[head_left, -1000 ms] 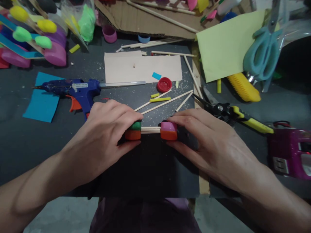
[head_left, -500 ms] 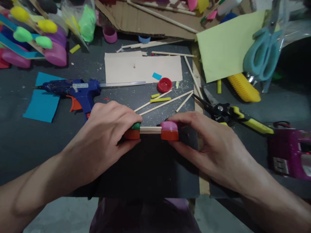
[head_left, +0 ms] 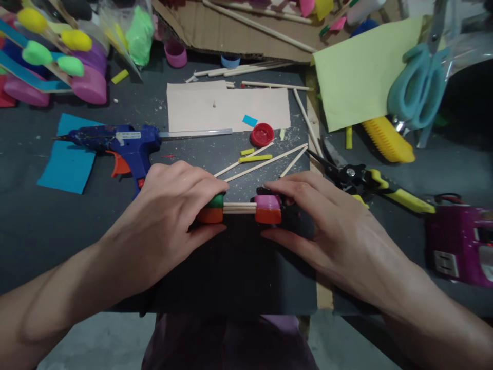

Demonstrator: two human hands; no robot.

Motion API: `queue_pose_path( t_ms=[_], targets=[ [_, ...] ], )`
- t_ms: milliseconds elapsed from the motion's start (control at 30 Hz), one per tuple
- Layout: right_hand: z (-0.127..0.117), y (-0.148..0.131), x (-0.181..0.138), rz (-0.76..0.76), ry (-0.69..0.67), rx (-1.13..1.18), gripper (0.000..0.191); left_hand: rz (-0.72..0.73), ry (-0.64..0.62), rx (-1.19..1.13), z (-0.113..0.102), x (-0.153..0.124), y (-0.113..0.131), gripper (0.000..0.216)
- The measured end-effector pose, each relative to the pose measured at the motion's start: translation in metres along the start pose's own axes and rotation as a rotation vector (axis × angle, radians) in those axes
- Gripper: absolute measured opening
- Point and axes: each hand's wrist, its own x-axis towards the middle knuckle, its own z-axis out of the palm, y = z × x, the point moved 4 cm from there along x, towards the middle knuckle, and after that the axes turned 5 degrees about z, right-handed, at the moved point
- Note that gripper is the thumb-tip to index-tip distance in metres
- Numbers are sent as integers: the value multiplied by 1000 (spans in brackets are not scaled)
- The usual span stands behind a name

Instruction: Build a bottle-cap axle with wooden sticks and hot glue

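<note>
A small model lies on the dark mat (head_left: 231,267): wooden sticks (head_left: 239,208) bridge two stacks of bottle caps. My left hand (head_left: 169,216) is closed over the left stack, a green cap on an orange cap (head_left: 211,211). My right hand (head_left: 327,226) presses on the right stack, a pink cap on an orange cap (head_left: 267,209), with fingers over its top and thumb below. Both hands hold the model down against the mat.
A blue glue gun (head_left: 119,144) lies behind my left hand, a red cap (head_left: 262,135) and loose sticks (head_left: 265,160) behind the model. Yellow-handled cutters (head_left: 377,185) and a magenta device (head_left: 458,241) sit right. Teal scissors (head_left: 418,87), green paper (head_left: 362,72), cardboard (head_left: 231,25) lie farther back.
My right hand's fingers have shifted slightly over the pink cap; the model stays in the same place. My left hand has barely moved.
</note>
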Motion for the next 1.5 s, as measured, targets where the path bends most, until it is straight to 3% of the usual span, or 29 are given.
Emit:
queue_pose_path(
  t_ms=[300, 433, 567, 767, 1400, 1500],
  targets=[
    [-4, 2, -3, -46, 0, -31, 47, -21, 46, -11, -16, 1, 2, 58],
    [-5, -1, -2, -67, -3, -37, 33, -41, -47, 58, -12, 1, 0, 49],
    [-4, -3, -1, -71, 14, -31, 21, -6, -24, 80, -8, 1, -3, 37],
    [-2, -3, 0, -68, 26, -25, 23, 8, 24, 1, -7, 1, -1, 11],
    [-2, -4, 0, -77, 43, -74, 24, 14, 52, -22, -6, 0, 1, 11],
    [-3, -4, 0, -95, 25, -83, 26, 15, 39, -14, -5, 0, 1, 19]
  ],
)
